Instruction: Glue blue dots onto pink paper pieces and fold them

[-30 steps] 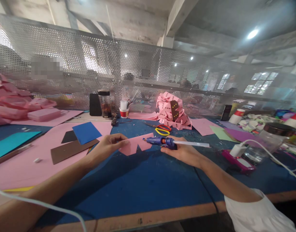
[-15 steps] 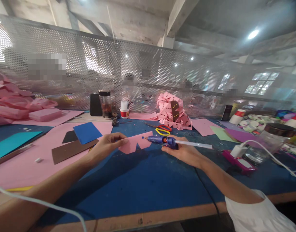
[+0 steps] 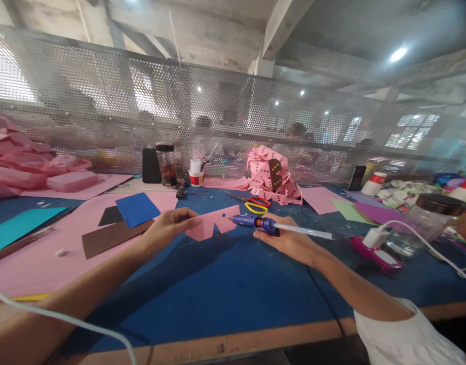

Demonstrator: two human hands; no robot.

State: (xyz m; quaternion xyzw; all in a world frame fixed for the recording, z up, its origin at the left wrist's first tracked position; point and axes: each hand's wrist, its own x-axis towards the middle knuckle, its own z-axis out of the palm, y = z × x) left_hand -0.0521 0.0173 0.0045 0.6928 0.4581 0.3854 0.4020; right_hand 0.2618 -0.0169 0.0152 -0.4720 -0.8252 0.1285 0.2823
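Between thumb and fingers, my left hand [image 3: 176, 225] pinches the left end of a pink paper piece [image 3: 204, 228] with a V-shaped notch in its lower edge. A tiny blue square [image 3: 223, 215] lies on the paper near its right end. My right hand [image 3: 284, 241] is wrapped round a blue glue gun [image 3: 251, 221], whose nozzle points left at the paper, close to the blue square. Out of the gun's back sticks a long whitish glue stick [image 3: 305, 231]. Just behind the gun lie scissors [image 3: 258, 205] with red and yellow handles.
A heap of dotted pink paper pieces [image 3: 271, 175] stands by the perforated screen [image 3: 225, 101]. Left are blue [image 3: 137, 209] and brown [image 3: 111, 238] sheets on pink paper. A lidded jar [image 3: 419, 228] and a magenta power strip [image 3: 375, 253] are at right; a white cable [image 3: 66, 317] crosses front left.
The glue gun's nozzle has drawn slightly right, away from the blue square, which now sits apart from it on the paper. My left hand keeps its pinch.
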